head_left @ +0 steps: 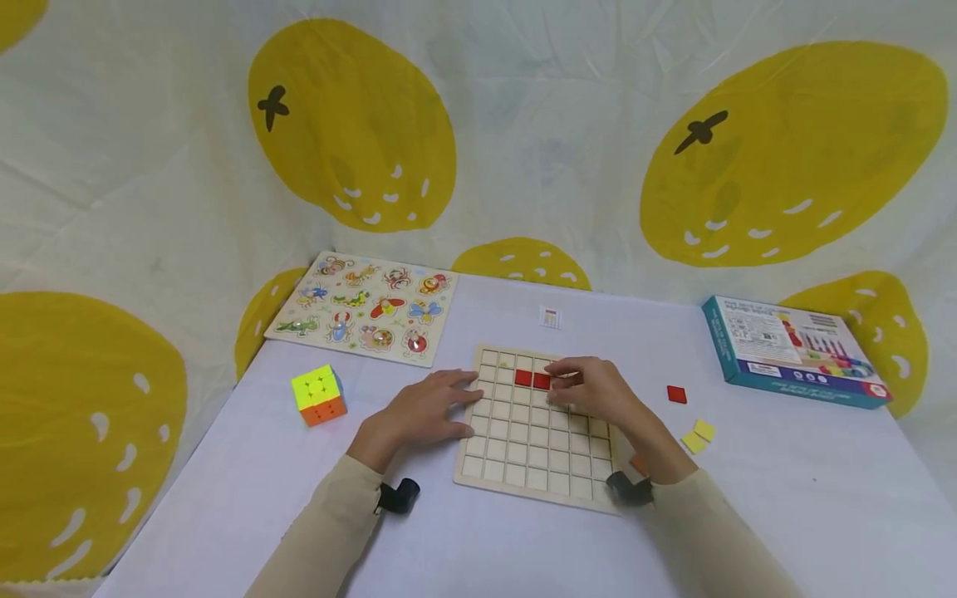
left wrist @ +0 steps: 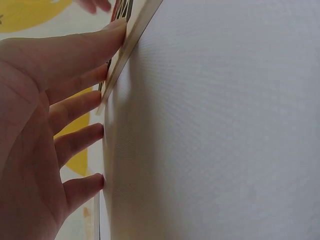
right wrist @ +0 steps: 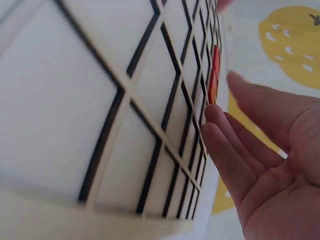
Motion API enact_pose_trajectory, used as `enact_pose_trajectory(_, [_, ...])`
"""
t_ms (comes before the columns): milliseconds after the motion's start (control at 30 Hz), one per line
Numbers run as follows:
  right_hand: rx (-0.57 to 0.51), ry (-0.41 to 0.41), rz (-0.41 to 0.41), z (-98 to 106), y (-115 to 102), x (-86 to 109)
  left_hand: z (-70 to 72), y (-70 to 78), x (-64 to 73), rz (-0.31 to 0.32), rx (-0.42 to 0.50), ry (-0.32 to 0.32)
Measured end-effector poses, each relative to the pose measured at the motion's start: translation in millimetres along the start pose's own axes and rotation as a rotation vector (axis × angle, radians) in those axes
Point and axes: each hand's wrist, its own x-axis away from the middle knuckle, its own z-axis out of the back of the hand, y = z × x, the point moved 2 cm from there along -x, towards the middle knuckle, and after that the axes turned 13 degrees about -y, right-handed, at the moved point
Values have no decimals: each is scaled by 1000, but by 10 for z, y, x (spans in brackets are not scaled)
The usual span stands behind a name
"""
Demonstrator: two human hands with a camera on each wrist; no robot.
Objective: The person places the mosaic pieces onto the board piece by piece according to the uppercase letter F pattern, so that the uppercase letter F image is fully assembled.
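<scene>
A wooden grid board (head_left: 523,492) lies on the white table, with two red square tiles (head_left: 524,378) side by side in cells of an upper row. My left hand (head_left: 429,407) rests at the board's left edge; in the left wrist view its thumb and fingertips touch the board's side (left wrist: 131,46) and the cloth. Over the upper right of the grid is my right hand (head_left: 598,390), its fingertips close to the right-hand red tile. The right wrist view shows thumb and fingers (right wrist: 215,135) apart, nothing held between them. Whether they touch the tile is unclear.
Right of the board lie a loose red tile (head_left: 676,394), two yellow tiles (head_left: 694,442) and a partly covered orange tile (head_left: 638,465). A small printed card (head_left: 551,317) lies behind. Around stand a puzzle cube (head_left: 319,394), an insect puzzle board (head_left: 366,311) and a boxed set (head_left: 792,353).
</scene>
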Motion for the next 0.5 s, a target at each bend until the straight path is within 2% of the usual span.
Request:
enact_pose_trajectory(100, [-16, 18, 1, 64, 19, 98, -5, -6, -1, -2, -5, 5])
enact_pose_trajectory(333, [92, 118, -41, 299, 123, 325, -9, -12, -3, -8, -5, 10])
enact_pose_trajectory(500, [121, 157, -86, 500, 239, 515, -17, -15, -6, -15, -9, 11])
